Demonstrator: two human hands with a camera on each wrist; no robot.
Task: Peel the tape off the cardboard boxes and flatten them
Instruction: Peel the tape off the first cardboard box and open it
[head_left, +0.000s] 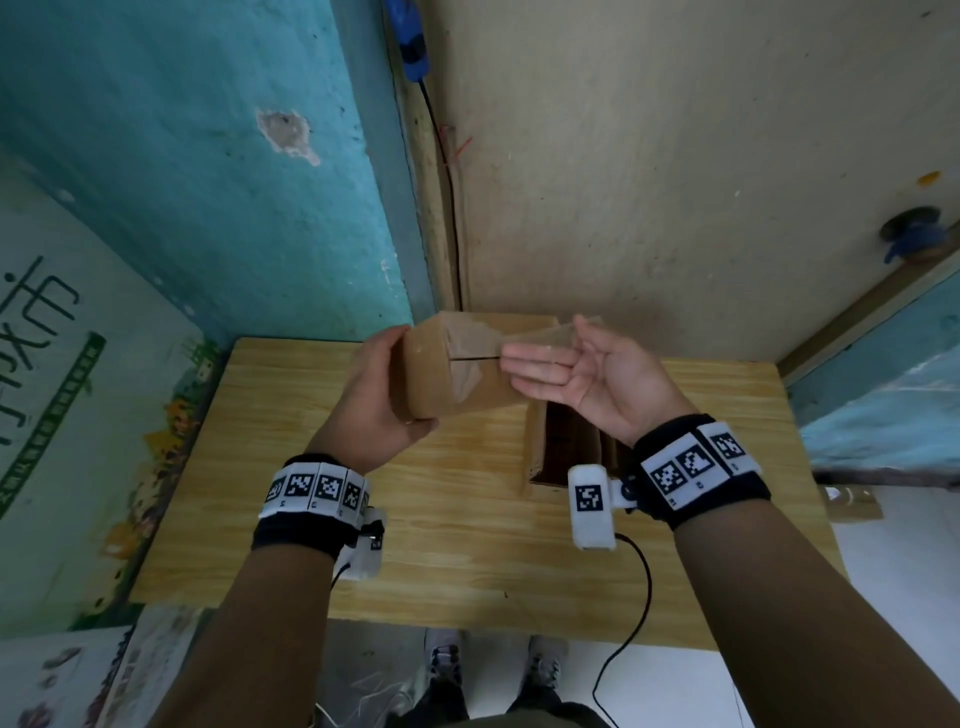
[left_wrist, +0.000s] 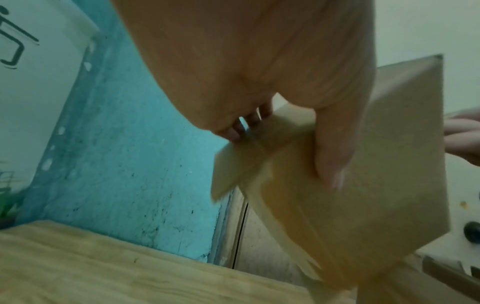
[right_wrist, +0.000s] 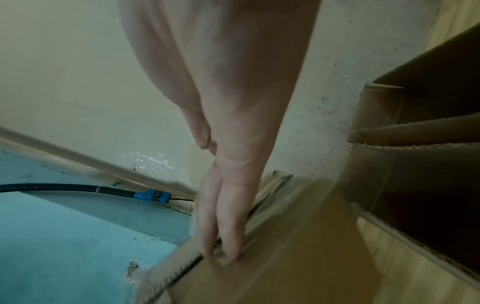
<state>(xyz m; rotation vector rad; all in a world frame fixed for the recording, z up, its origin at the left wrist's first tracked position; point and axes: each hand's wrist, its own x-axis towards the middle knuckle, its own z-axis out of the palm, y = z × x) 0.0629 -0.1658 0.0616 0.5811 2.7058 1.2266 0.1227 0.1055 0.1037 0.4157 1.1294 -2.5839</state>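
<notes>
My left hand (head_left: 374, 384) grips a small brown cardboard box (head_left: 431, 379) in the air above the table, thumb on the near side (left_wrist: 330, 144) and fingers round the far side. A clear strip of tape (head_left: 524, 335) stretches from the box's seamed face to my right hand (head_left: 550, 366). That hand is palm up with straight fingers whose tips touch the box (right_wrist: 259, 277) at the seam. The thumb (right_wrist: 202, 135) lies against the forefinger and seems to pinch the tape there.
A second, larger cardboard box (head_left: 566, 447) lies open on the wooden table (head_left: 467, 530) under my right wrist. The table stands in a corner between a teal wall (head_left: 234, 182) and a beige wall (head_left: 675, 182). A black cable (head_left: 452, 208) runs down the corner.
</notes>
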